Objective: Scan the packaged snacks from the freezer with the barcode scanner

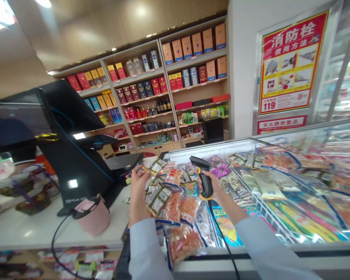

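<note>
My right hand (pixel 214 187) is wrapped round the handle of a black and yellow barcode scanner (pixel 205 181), its cable hanging down over the freezer edge. To its left, my left hand (pixel 139 179) has its fingers bent together at the upper edge of a small clear and green packet (pixel 157 166). Below and beside that hand lie more green-labelled packets (pixel 158 199) and bags of orange-pink food (pixel 172 206), piled at the freezer's left end. One such bag (pixel 183 243) lies at the front edge.
A white counter (pixel 116 229) on the left carries a black checkout terminal (pixel 76 167) and a pink container (pixel 93 217). The freezer (pixel 280 249) stretches right with colourful packages in wire dividers (pixel 265 212). Shelves of boxes (pixel 142 81) stand behind, beside a red poster (pixel 293 66).
</note>
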Available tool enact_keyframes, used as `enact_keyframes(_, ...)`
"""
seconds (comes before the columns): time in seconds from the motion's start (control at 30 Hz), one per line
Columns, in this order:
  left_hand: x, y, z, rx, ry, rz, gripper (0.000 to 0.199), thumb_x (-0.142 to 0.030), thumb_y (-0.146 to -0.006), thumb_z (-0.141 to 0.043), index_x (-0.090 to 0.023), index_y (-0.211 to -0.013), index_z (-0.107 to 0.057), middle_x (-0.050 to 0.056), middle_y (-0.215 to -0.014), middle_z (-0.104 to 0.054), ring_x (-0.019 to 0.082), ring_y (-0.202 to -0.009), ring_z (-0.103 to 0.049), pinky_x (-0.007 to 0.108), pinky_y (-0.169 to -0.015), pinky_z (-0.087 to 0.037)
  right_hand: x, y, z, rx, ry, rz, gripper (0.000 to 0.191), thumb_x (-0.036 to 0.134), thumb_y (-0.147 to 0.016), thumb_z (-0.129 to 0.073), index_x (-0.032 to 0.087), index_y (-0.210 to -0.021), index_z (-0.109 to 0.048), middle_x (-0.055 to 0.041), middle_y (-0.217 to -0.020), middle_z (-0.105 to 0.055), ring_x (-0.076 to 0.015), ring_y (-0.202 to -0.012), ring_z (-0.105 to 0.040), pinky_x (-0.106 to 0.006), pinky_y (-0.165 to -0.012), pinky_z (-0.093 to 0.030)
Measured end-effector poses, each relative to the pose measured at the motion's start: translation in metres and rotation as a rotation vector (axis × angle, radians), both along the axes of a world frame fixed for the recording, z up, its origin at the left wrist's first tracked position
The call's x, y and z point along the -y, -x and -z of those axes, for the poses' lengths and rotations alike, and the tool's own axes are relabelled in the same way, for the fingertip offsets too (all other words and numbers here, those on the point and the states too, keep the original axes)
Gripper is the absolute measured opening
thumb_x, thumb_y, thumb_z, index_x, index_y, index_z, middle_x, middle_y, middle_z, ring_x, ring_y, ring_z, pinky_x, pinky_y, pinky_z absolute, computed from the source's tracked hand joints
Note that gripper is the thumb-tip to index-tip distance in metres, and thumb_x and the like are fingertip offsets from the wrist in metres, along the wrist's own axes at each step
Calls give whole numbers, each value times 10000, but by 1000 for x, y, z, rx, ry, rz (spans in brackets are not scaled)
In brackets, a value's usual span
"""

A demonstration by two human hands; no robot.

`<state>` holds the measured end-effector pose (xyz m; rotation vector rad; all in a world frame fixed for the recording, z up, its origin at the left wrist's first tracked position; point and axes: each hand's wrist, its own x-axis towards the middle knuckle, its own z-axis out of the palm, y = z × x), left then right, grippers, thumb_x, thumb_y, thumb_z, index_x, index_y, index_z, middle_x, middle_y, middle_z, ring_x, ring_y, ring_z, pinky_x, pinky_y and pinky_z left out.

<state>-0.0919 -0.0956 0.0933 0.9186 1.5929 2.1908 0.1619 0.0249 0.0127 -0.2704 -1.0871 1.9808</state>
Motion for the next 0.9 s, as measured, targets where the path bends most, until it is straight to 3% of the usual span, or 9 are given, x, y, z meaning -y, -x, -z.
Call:
enact_keyframes(0.07, -3, 12, 12, -44, 215, -133, 403, -132, -677, -670, -173, -1040, -500, -54, -634, -556, 132, -582, -605, 308, -688, -527, -2, 7, 12, 25, 30, 14, 241, 420, -735, -647, 188, -738, -585, 19, -502, -565, -110, -367, -483, -221, -357, -395)
enact_keyframes(0.2, 0, 15, 29, -454, 665, -508, 358, -164, -763, -592, -135, -1114, -524, 87, -809, -666, 268, -841, -656, 419, -834, -489, -4, 15, 26, 60, 86, 60, 241, 410, -734, -651, 183, -703, -577, 26, -481, -552, -100, -354, -484, -211, -367, -400)
enact_keyframes(0.3, 3, 11, 38, -711, 772, -676, 314, -222, -806, -538, -105, -1097, -559, 175, -1007, -688, 322, -1027, -622, 452, -939, -432, -3, 16, 28, 90, 98, 55, 238, 403, -737, -642, 173, -706, -587, 19, -487, -564, -103, -354, -497, -216, -378, -410)
enact_keyframes(0.4, 5, 11, 43, -767, 776, -654, 284, -238, -830, -493, -104, -1059, -595, 174, -1059, -693, 315, -1052, -622, 432, -959, -426, 1, 16, 26, 85, 72, 47, 239, 406, -724, -635, 171, -758, -609, 19, -494, -572, -105, -355, -501, -217, -379, -407)
enact_keyframes(0.7, 4, 12, 41, -626, 755, -553, 297, -258, -855, -503, -121, -1098, -605, 146, -1098, -695, 292, -1034, -645, 395, -908, -475, 9, 18, 27, 163, 75, 26, 288, 440, -675, -660, 179, -784, -602, 38, -481, -566, -103, -356, -490, -216, -355, -380)
enact_keyframes(0.9, 3, 14, 44, -590, 743, -486, 302, -276, -867, -498, -136, -1116, -595, 132, -1091, -703, 265, -990, -665, 378, -889, -487, 10, 17, 26, 189, 116, 6, 285, 451, -666, -659, 177, -658, -579, 20, -487, -571, -97, -358, -492, -210, -349, -384)
